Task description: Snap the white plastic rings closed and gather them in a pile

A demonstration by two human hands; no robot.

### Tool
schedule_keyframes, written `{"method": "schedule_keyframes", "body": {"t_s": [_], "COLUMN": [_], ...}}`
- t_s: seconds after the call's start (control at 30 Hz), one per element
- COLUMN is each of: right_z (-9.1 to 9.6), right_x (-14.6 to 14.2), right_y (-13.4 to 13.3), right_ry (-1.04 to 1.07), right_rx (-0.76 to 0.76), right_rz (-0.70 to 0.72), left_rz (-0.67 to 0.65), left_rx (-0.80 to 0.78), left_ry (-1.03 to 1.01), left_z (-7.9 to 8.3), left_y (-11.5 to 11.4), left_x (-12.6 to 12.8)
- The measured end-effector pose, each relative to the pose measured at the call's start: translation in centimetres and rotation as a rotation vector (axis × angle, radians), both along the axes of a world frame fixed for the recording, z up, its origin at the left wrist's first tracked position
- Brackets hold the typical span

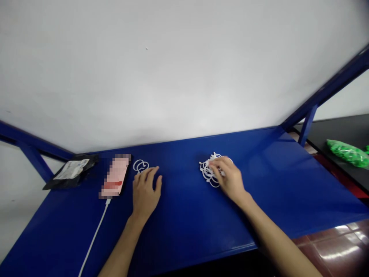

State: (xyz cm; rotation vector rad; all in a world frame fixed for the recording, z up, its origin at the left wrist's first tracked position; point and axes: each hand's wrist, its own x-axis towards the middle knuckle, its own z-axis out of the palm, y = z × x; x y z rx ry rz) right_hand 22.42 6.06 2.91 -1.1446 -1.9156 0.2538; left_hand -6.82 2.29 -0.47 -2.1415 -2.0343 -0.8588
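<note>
My right hand (227, 177) is at a pile of thin white plastic loops (211, 181) with small tabs, right of the middle of the blue table. Its thumb and fingertips are pinched together on a white loop in the pile. Over to the left, my left hand (146, 190) rests palm down with its fingers apart, holding nothing that I can see. Just beyond its fingertips lie a few similar loops (140, 166), partly covered by the fingers.
Left of my left hand lies a blurred-out phone (115, 177) with a white charging cable (95, 237) plugged in. A black plastic package (72, 171) sits at the far left of the blue table (184, 219). Green bagged items (347, 153) rest on a dark surface at right.
</note>
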Motion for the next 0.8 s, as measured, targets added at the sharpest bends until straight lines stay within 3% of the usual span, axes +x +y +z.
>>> {"method": "schedule_keyframes", "body": {"t_s": [0.1, 0.2, 0.3, 0.53, 0.7, 0.8], "right_z": [0.2, -0.6, -1.5, -1.4, -0.4, 0.3], "right_x": [3.5, 6.1, 7.3, 6.8, 5.4, 3.4], "right_y": [1.8, 2.9, 3.2, 3.0, 2.7, 1.7], "right_ry": [-0.041, -0.212, -0.344, -0.359, -0.297, -0.190], "right_rx": [-0.017, -0.187, -0.263, -0.196, -0.019, 0.073], "right_rz": [-0.314, -0.295, -0.259, -0.314, -0.356, -0.276], "left_rz": [0.116, 0.115, 0.122, 0.117, 0.049, -0.022], "left_rx": [-0.067, -0.108, -0.111, -0.079, -0.019, 0.044], "left_ry": [0.161, 0.202, 0.195, 0.222, 0.158, 0.060], "left_z": [-0.2, -0.4, -0.6, -0.8, -0.3, -0.1], "left_y": [0.4, 0.4, 0.3, 0.0, -0.5, -1.0], "left_x": [-1.5, -2.1, -2.3, -2.7, -1.6, -0.3]}}
